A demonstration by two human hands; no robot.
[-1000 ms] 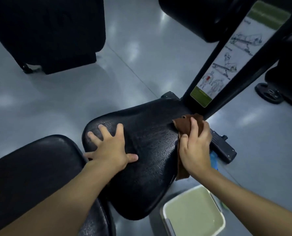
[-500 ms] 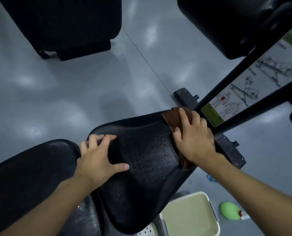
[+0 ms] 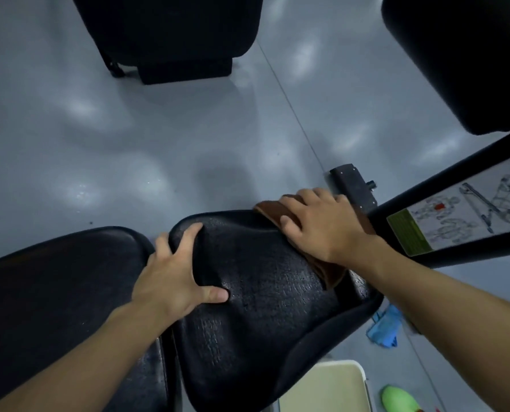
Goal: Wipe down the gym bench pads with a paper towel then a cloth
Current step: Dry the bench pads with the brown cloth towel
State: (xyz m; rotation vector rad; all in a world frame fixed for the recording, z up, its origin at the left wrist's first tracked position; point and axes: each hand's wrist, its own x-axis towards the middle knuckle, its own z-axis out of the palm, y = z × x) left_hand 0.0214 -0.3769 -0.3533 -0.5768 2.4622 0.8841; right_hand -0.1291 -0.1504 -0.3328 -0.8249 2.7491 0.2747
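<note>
1. The cloth [image 3: 270,211], brown, is being pressed onto the upper right edge of the seat pad [image 3: 262,307], centre of the frame. Part of it is trailing down the pad's right side under the wrist.
2. The right hand [image 3: 319,224] is being laid flat on the cloth, fingers spread and not clenched. The fingertips are reaching the pad's far edge.
3. The left hand [image 3: 170,278] is being used as a brace. Its fingers are curling over the pad's left edge into the gap beside the second pad [image 3: 54,292], with the thumb lying on top. The pad is being grasped.
4. Handling, judged:
   - The cloth is looking soft, limp and light. It is likely to bunch or slide if only pinched, so it is best driven with a flat palm over a folded wad.
   - The pad is looking firm and padded, with a grained black cover that is catching a sheen, possibly damp and so maybe slick.
   - The pad is best steadied at its rim, as is being done now.
5. Surroundings:
   - A black post with an exercise sticker [image 3: 455,221] is standing at right, just beside the right hand.
   - A pale bin [image 3: 331,388] is sitting at lower right.
   - A blue rag [image 3: 386,325] is lying on the floor [image 3: 158,144] near it.
</note>
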